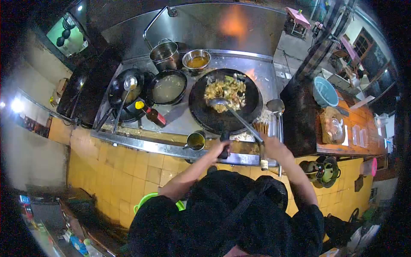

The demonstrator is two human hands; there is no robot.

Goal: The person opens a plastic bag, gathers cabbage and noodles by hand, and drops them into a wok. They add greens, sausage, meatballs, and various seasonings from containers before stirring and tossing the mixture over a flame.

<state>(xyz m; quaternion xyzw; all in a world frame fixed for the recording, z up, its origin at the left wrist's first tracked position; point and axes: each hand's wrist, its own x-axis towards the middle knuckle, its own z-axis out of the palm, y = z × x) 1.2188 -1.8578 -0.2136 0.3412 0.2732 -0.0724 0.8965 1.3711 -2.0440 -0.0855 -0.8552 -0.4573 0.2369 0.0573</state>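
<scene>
A large black wok sits on the stove, with a heap of noodle-like fried food in it and flame at its back right edge. My left hand is closed around the wok's black handle. My right hand, slightly blurred, grips the long handle of a metal ladle, whose bowl rests in the food. Just left of my left hand stands a metal mug of yellowish liquid. A bundle of thin sticks lies near my right hand, and another ladle is beyond it.
To the left are a pan of cloudy liquid, a dark wok with a ladle, and a bottle with a yellow cap. Behind stand a pot and a steel bowl. A blue basket sits on the wooden table at right.
</scene>
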